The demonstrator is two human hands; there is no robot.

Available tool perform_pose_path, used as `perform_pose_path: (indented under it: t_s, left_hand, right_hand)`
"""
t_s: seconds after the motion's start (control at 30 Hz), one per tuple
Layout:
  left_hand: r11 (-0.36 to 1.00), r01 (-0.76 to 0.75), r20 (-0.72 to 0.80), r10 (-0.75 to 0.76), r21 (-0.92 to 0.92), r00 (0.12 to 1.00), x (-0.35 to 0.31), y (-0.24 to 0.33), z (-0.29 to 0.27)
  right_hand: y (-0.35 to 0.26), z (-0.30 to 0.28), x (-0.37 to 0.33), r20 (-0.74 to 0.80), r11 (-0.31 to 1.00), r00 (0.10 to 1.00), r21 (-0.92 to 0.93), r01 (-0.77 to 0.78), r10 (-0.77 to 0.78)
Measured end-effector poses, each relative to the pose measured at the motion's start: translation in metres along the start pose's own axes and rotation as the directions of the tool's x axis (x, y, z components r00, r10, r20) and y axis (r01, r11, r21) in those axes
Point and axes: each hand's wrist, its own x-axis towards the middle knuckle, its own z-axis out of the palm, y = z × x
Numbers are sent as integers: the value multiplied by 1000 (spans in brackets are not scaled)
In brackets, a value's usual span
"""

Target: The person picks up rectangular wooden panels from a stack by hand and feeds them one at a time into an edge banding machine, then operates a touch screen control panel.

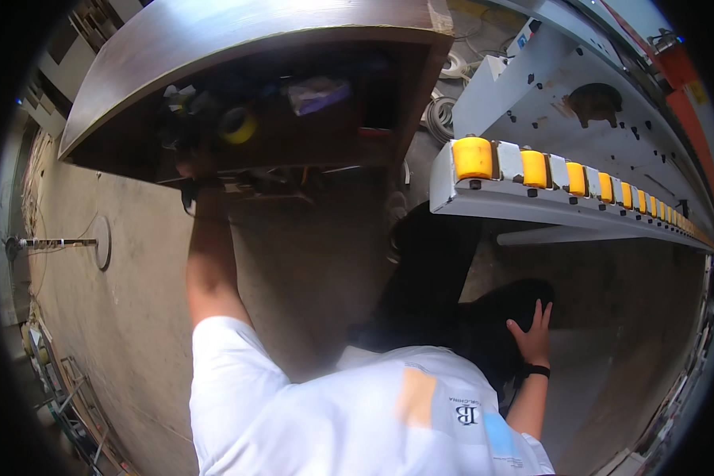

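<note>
My left hand reaches into the dark open shelf of a brown wooden desk. Shadow hides its fingers, so I cannot see whether it holds anything. Close by in the shelf lie a yellow-and-black roll, probably of tape, and some dark clutter with a crumpled whitish piece. Farther right inside sits a purple-and-white packet. My right hand rests on my bent knee in black trousers, fingers spread and holding nothing.
To the right runs a white machine frame with a row of yellow rollers along its edge. Coiled hose lies on the floor between desk and machine. A stand with a round base is at left.
</note>
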Motion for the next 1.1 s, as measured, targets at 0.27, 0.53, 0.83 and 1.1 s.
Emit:
perform_pose_path:
  t_s: [0.27, 0.53, 0.83, 1.1]
  left_hand:
    - [936, -56, 518, 241, -347, 821, -204, 108, 83]
    - [833, -533, 737, 454, -150, 501, -197, 237, 220]
    - [843, -532, 757, 397, -77, 519, -198, 240, 266]
    - [847, -527, 734, 402, -71, 547, -194, 238, 275]
  right_hand:
    - [-8, -13, 14, 101, 993, 993, -103, -56, 67]
    - [-6, -7, 13, 54, 995, 998, -88, -38, 43]
    - [15, 7, 1, -89, 1000, 996, -1, 21, -21]
    - [11, -3, 13, 16, 999, 999, -10, -47, 47]
